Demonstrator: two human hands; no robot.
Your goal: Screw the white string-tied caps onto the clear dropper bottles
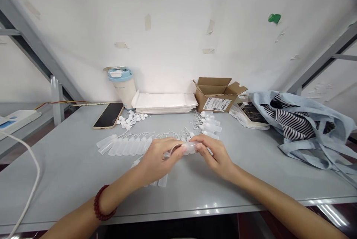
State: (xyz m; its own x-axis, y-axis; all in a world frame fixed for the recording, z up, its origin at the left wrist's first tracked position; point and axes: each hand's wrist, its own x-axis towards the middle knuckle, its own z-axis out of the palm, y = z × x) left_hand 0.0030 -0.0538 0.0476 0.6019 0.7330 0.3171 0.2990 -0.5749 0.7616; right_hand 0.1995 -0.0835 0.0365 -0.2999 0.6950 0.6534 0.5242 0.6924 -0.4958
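My left hand [158, 159] and my right hand [216, 155] meet over the middle of the grey table [69, 172]. Together they pinch one small translucent plastic bottle [190, 147], fingers closed on it from both sides. A red bead bracelet [102, 203] circles my left wrist. A row of several similar clear bottles [125, 145] lies flat just beyond my left hand. A few more bottles [210, 123] lie beyond my right hand. A pile of small white caps [130, 119] sits further back.
A phone [108, 115] lies face up at back left beside a cup with a blue lid [124, 86]. A stack of white padded envelopes [164, 103], an open cardboard box [217, 93] and a blue cloth bag [304, 123] line the back and right. A white cable [26, 179] hangs at left.
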